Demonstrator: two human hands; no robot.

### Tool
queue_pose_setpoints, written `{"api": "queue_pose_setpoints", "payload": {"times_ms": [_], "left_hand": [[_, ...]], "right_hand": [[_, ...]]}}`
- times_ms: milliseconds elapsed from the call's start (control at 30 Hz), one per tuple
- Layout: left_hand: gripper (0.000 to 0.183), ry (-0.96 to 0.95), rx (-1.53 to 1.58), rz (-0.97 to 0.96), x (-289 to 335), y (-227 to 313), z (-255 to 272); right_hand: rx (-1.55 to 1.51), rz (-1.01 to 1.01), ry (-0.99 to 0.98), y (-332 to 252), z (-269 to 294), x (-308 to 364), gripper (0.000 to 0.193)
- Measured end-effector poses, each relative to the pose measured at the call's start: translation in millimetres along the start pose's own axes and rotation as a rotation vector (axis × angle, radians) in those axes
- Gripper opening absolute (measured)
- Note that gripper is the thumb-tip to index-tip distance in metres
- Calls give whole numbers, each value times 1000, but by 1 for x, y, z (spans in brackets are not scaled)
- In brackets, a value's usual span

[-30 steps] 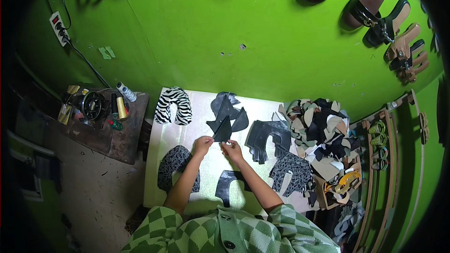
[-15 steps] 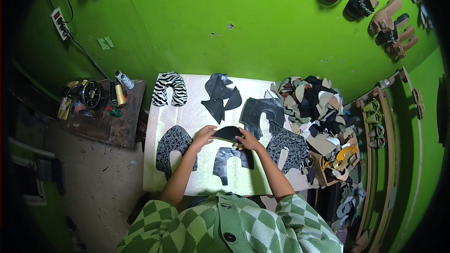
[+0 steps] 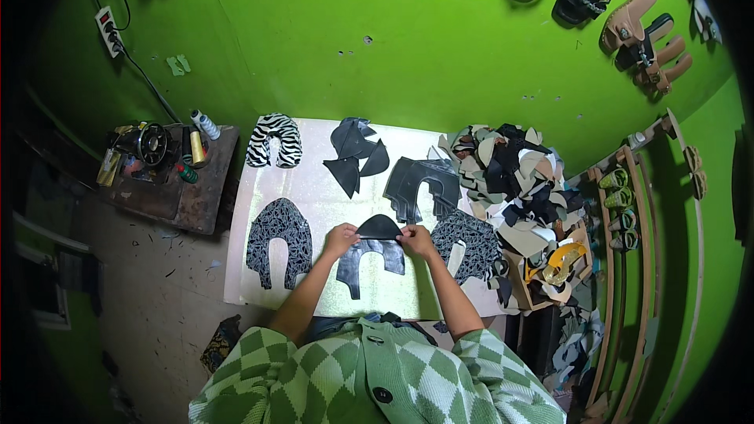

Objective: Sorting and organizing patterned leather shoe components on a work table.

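My left hand pinches the left corner of a black, roughly triangular leather shoe piece with a rounded top. At its right corner, my right hand grips the same piece. Its lower edge lies along the top of a black U-shaped leather piece; whether the two touch, I cannot tell. Left of my left hand is a grey-and-black patterned U-shaped piece. More patterned pieces lie beyond my right hand, beside a stack of black U-shaped leather pieces.
On the white table lie loose black leather pieces and zebra-striped pieces. Scraps are heaped at the right, above a box of offcuts. A sewing machine stands left, a wooden rack right.
The black leather piece has come down over the top of the U-shaped piece and now lies flatter, its lower edge straightened between both hands. The whole view has shifted slightly.
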State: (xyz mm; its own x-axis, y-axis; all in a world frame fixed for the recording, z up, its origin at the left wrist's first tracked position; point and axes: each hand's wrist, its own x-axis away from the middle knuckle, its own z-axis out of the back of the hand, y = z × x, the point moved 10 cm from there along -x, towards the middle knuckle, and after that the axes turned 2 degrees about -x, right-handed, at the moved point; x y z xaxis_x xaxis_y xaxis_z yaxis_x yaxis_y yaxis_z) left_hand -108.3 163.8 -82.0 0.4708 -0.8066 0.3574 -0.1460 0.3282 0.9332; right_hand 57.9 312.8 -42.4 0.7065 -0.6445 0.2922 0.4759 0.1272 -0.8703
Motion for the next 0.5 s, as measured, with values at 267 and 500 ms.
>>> {"api": "queue_pose_setpoints", "payload": {"times_ms": [267, 500], "left_hand": [[21, 227, -444, -41, 7, 17, 22], [26, 307, -468, 33, 6, 9, 33]], "right_hand": [[-42, -98, 126, 7, 5, 17, 13], [-52, -99, 171, 14, 4, 14, 12]]}}
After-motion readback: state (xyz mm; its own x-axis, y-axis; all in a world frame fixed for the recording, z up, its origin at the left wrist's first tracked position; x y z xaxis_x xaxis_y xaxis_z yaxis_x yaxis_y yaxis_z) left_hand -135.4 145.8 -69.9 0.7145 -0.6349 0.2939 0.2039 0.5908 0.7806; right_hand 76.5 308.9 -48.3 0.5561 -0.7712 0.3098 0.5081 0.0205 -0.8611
